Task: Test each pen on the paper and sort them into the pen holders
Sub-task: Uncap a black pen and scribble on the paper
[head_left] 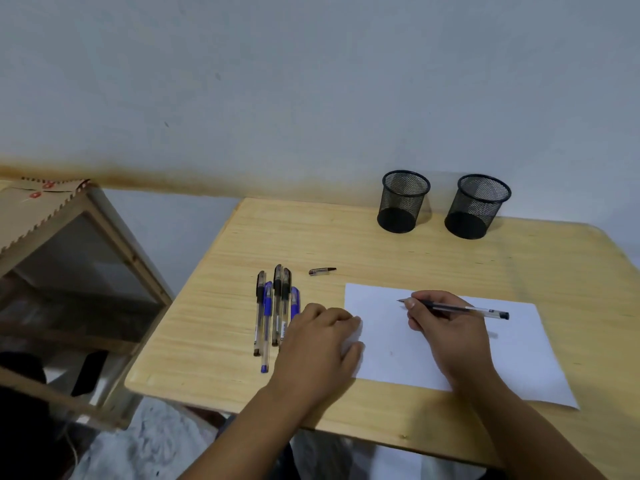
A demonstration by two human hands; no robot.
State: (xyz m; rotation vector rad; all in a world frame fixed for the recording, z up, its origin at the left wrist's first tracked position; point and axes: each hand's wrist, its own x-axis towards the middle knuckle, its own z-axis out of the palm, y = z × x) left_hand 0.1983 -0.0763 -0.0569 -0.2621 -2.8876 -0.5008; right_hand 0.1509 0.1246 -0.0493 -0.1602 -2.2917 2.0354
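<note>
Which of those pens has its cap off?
The black pen in the right hand, its bare tip over the paper. Its cap lies apart on the desk. The pens in the bunch beside the left hand look capped.

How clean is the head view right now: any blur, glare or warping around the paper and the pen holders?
Head view: wide-angle warping bows the table edges; the picture is soft overall, no glare; the paper reads evenly lit, with a faint shadow under the pen in the right hand; both pen holders stay legible.
</note>
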